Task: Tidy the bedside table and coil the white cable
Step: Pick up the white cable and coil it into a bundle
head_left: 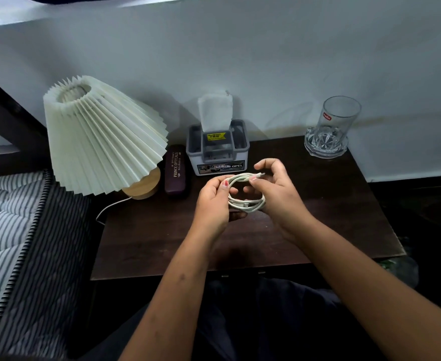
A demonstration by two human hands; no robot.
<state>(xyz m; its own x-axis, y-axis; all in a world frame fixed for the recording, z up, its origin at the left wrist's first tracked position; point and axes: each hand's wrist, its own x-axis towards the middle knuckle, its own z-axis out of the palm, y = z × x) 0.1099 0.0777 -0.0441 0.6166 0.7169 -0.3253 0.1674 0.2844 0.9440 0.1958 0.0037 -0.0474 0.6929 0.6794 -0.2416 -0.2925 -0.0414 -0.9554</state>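
Both hands hold the coiled white cable (245, 194) above the bedside table (162, 238) centre: left hand (213, 204) pinches the loops, right hand (276, 188) pinches the plug end; lamp (102, 134) at ten o'clock, glass (338, 121) at two, bare wood toward the six o'clock edge

Glass (338, 118), perhaps on coaster (316, 150), table (162, 243) rear-right

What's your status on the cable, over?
Left hand grips the cable; right hand pinches its loose end. Cable looped, held over the table. Lamp, case, box, glass at the back, clear of the hands.
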